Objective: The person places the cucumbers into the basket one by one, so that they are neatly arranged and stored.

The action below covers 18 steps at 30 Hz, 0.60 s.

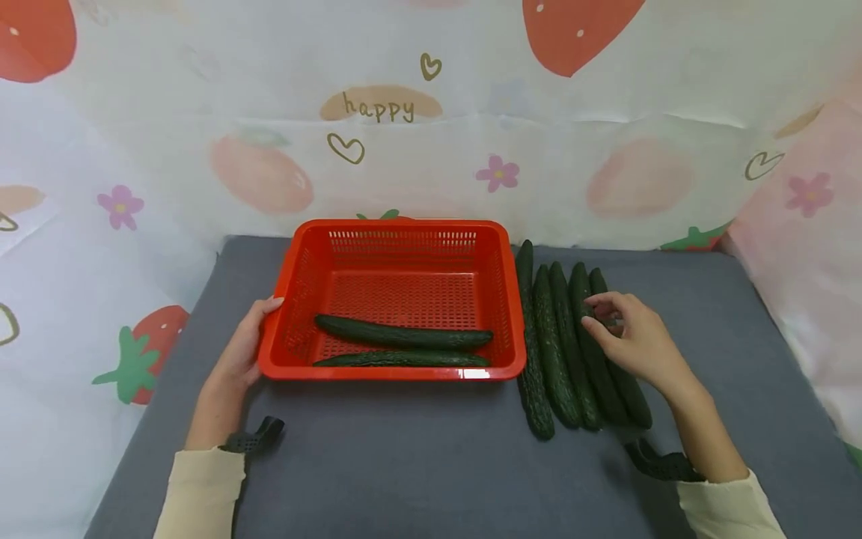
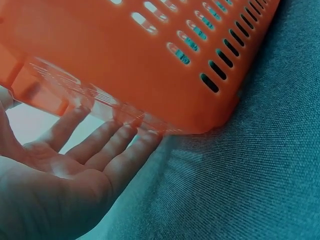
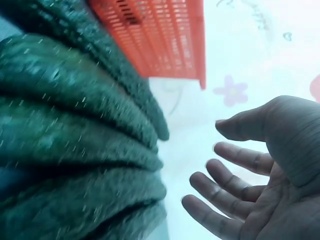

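We note R hand [image 1: 633, 337] part-open, empty, over cucumbers [image 1: 572, 348] right of ctr; L hand [image 1: 239, 348] grips basket [image 1: 393, 373] rim, ctr-left. Risk, we think: cucumbers lie close-packed, so fingers could catch 2 or roll a neighbour.

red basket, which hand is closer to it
Left. The left hand holds the red basket at its left side; the right hand is by the cucumbers right of the basket, not touching it.
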### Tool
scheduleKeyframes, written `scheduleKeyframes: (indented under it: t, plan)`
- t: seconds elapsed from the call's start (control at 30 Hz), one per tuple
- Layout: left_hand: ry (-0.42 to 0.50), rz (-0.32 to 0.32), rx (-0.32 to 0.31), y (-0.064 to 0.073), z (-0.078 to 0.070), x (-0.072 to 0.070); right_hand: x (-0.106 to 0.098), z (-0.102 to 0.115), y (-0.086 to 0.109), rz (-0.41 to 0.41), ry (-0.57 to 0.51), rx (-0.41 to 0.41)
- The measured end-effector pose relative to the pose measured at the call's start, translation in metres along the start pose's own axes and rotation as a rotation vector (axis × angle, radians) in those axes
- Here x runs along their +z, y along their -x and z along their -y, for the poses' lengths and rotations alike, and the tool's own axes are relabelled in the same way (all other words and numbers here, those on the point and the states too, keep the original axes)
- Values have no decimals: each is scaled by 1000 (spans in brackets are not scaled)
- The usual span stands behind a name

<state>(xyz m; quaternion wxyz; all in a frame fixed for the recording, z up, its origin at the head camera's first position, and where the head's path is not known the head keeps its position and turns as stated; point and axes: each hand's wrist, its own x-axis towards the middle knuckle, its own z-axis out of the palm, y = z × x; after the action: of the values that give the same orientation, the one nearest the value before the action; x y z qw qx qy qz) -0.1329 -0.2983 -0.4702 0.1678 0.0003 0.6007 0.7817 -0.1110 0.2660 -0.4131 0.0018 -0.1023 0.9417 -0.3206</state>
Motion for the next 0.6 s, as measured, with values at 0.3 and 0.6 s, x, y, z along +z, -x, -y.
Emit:
scheduleKeyframes:
  t: [0.3, 0.6]
  plan:
    - [3, 16, 20, -2, -2, -4, -1, -26, 5, 87, 52, 50]
    - [13, 33, 32, 0, -1, -2, 1, -45, 9, 195, 135, 244]
